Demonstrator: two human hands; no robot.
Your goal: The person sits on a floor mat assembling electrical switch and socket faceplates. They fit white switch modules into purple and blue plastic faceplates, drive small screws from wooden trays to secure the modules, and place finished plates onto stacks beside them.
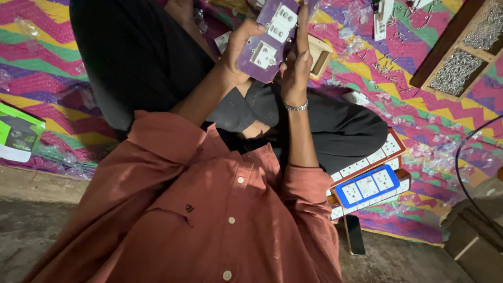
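- Head view: my left hand grips the purple board from below.
- My right hand clasps its edge; I'd brace it steady, fingers off sockets.

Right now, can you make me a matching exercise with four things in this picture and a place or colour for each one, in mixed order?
Things:
1. purple switch board
2. blue switch board
3. wooden tray of screws
4. green and white box

Places:
A. at the left edge, on the patterned mat
B. on top of a stack beside the right knee
C. held in both hands, left hand and right hand
D. in the top right corner

Pairs: 1-C, 2-B, 3-D, 4-A
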